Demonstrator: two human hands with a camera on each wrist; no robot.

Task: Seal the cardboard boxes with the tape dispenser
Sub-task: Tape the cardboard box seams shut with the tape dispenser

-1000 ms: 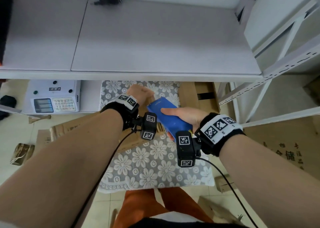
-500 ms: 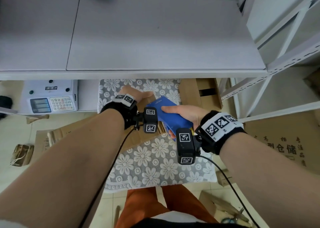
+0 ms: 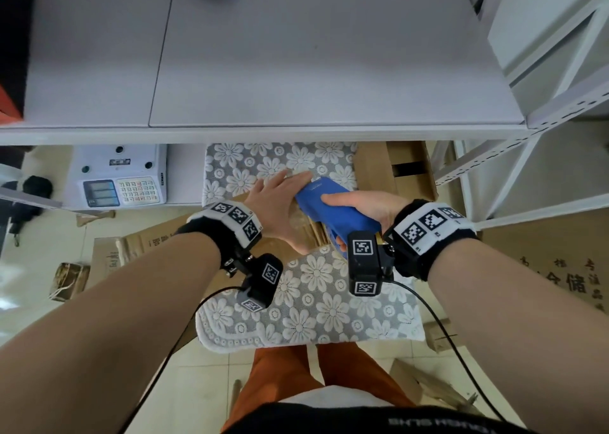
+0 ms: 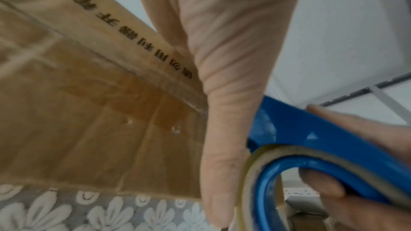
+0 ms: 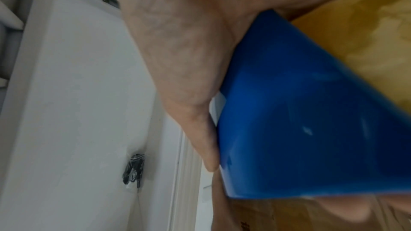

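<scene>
A brown cardboard box [image 3: 303,232] lies on the floral-covered table [image 3: 329,301], mostly hidden under both hands. My left hand [image 3: 280,199] rests flat on its top with the fingers stretched out toward the far edge. My right hand [image 3: 362,206] grips the blue tape dispenser [image 3: 333,209], which is tilted down onto the box beside the left hand. The left wrist view shows shiny tape strips on the box [image 4: 89,111], my left hand [image 4: 222,59], and the dispenser [image 4: 311,129] with its clear tape roll. In the right wrist view, my right hand [image 5: 177,59] holds the dispenser [image 5: 311,111].
A grey shelf board [image 3: 296,54] overhangs the far half of the table. A white electronic scale [image 3: 118,176] stands at the left. Flattened cartons [image 3: 405,170] lean at the right of the table, with more cardboard [image 3: 543,262] on the floor and a white rack [image 3: 494,170].
My left hand has gone from curled at the box's far side to lying flat with fingers straight. The right hand and dispenser stay on the box, shifted slightly.
</scene>
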